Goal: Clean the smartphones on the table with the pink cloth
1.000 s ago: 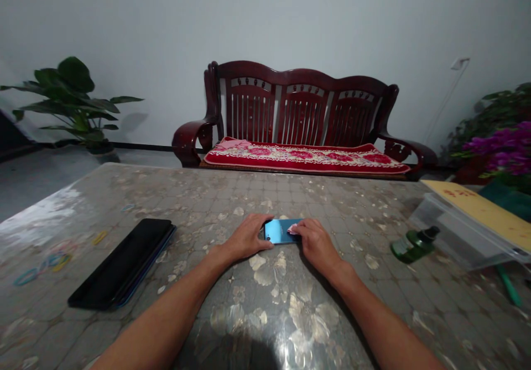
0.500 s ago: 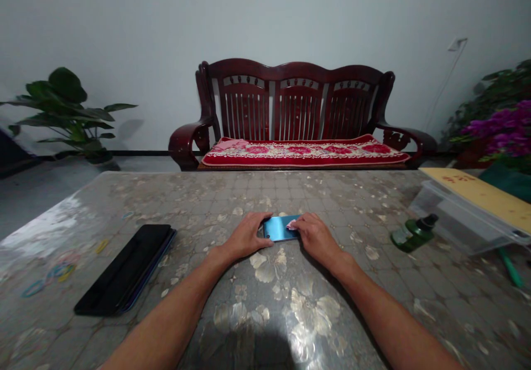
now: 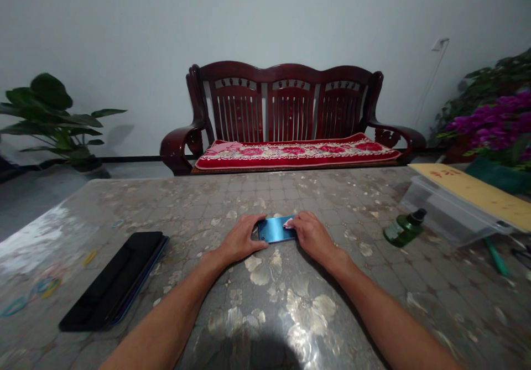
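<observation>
"Desk (image 3: 215, 193), and around?"

"Clear box (image 3: 440, 215) at right, dark device stack (image 3: 116, 281) near left, green bottle (image 3: 400, 230) beside the box; none in the way."

"And blue phone (image 3: 272, 230)?"

"Flat at centre, gripped by left fingers (image 3: 260, 244), pink cloth (image 3: 287, 224) pinched against its back by right fingers (image 3: 299, 223). Share done or left? Cannot tell."

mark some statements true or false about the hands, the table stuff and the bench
1. The left hand grips one end of the blue phone. True.
2. The right hand is empty. False: the right hand pinches a pink cloth.
3. The green bottle is beside the clear box. True.
4. The black device lies on the bench. False: it is on the table.
5. The bench seat has a red cover. True.
</observation>
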`<state>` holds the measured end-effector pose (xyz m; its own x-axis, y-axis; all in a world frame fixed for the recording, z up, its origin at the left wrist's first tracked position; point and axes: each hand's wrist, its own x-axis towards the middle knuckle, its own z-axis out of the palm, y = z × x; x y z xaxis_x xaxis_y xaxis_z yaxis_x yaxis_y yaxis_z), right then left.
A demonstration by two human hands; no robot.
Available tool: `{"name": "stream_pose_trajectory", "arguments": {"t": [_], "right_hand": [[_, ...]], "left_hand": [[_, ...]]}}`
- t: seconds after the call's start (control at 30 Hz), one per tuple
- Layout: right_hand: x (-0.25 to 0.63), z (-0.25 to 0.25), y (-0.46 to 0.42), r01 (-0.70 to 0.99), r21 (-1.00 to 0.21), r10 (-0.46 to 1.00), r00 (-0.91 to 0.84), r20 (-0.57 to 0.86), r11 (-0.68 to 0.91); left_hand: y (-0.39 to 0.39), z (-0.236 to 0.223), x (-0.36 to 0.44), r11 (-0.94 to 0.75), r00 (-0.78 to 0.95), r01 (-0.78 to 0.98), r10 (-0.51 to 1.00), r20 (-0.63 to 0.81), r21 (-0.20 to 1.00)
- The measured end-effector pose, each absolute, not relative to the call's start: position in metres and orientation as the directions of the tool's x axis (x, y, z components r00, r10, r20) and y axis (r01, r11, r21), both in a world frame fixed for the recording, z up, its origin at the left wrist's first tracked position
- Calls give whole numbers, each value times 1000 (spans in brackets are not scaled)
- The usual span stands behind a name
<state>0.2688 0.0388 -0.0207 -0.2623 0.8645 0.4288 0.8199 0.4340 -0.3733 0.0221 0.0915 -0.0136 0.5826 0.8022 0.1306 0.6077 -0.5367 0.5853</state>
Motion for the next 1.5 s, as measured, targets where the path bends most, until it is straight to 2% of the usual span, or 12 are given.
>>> {"name": "stream_pose_trajectory", "arguments": {"t": [0.13, 0.33, 0.57, 0.77, 1.0, 1.23, 1.4, 1.5], "right_hand": [[278, -14, 41, 885, -328, 915, -215, 343, 331], [277, -13, 42, 871, -350, 923, -248, 292, 345], [275, -4, 36, 956, -212, 954, -146, 261, 204], [281, -4, 40, 919, -315, 963, -181, 199, 238], [276, -2, 46, 960, -257, 977, -61, 203, 113], [259, -2, 46, 910, -306, 957, -238, 165, 279], [267, 6, 51, 973, -193, 983, -98, 158, 128], [262, 8, 50, 980, -189, 987, -33, 157, 63]], "left_hand": [[92, -15, 21, -542, 582, 584, 799, 154, 605], [92, -17, 21, -544, 582, 583, 798, 156, 604], [92, -15, 21, -542, 580, 583, 800, 157, 605], [92, -17, 21, -538, 580, 582, 800, 152, 610], [92, -19, 21, -532, 570, 580, 806, 160, 617], [89, -17, 25, -490, 532, 588, 834, 149, 644], [89, -16, 25, -491, 539, 585, 830, 143, 646], [90, -18, 25, -503, 548, 585, 824, 147, 636]]}}
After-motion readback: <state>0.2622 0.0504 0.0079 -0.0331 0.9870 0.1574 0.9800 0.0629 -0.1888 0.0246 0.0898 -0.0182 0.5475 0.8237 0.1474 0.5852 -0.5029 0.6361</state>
